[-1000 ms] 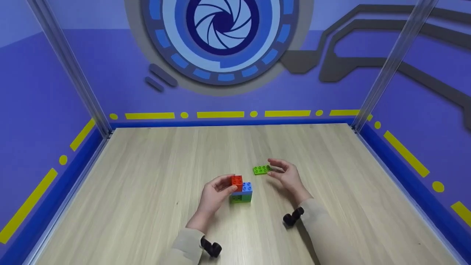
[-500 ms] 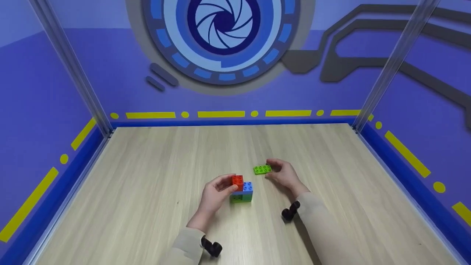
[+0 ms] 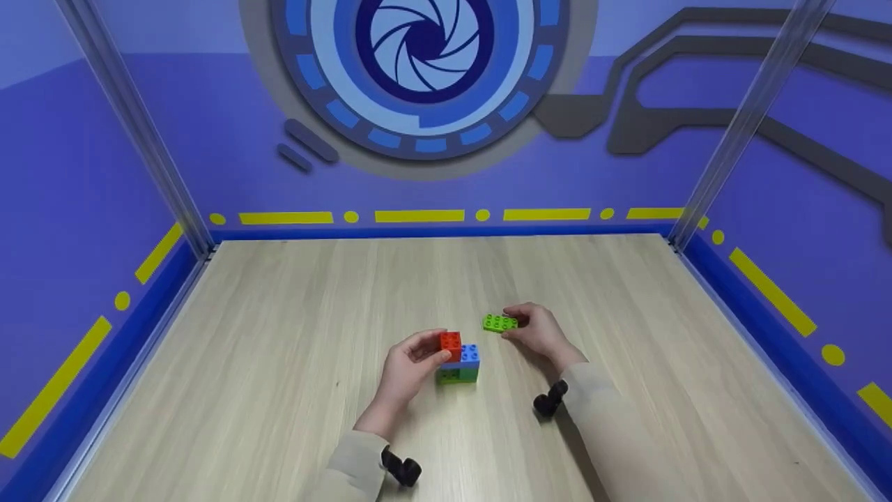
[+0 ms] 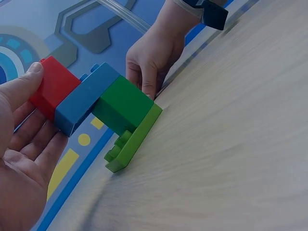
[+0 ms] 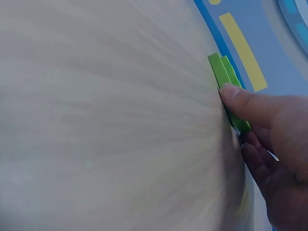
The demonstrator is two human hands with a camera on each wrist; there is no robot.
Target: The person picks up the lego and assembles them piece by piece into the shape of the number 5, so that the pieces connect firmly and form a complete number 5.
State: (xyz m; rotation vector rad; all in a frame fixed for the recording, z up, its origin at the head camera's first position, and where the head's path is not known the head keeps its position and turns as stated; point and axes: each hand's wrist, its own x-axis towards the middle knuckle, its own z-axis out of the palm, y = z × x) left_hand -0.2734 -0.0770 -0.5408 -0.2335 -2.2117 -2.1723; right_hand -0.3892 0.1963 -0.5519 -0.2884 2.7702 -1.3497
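My left hand grips a red toy building brick between thumb and fingers. That brick tops a stack: under it a blue brick, then a dark green brick, and a flat lime green plate brick at the bottom on the table. The dark green brick sits at one end, leaving studs of the plate bare. Behind and right of the stack, my right hand pinches a separate flat lime green brick, studs up, thumb on its near side.
The wood-grain tabletop lies under both hands. Blue-purple panels with yellow dashes wall it in at the back and sides, with metal posts at the rear corners. Black wrist cameras stick out from both sleeves.
My right hand has closed its fingers and thumb on the flat lime green brick, which has shifted slightly. My left hand and the stack have stayed in place.
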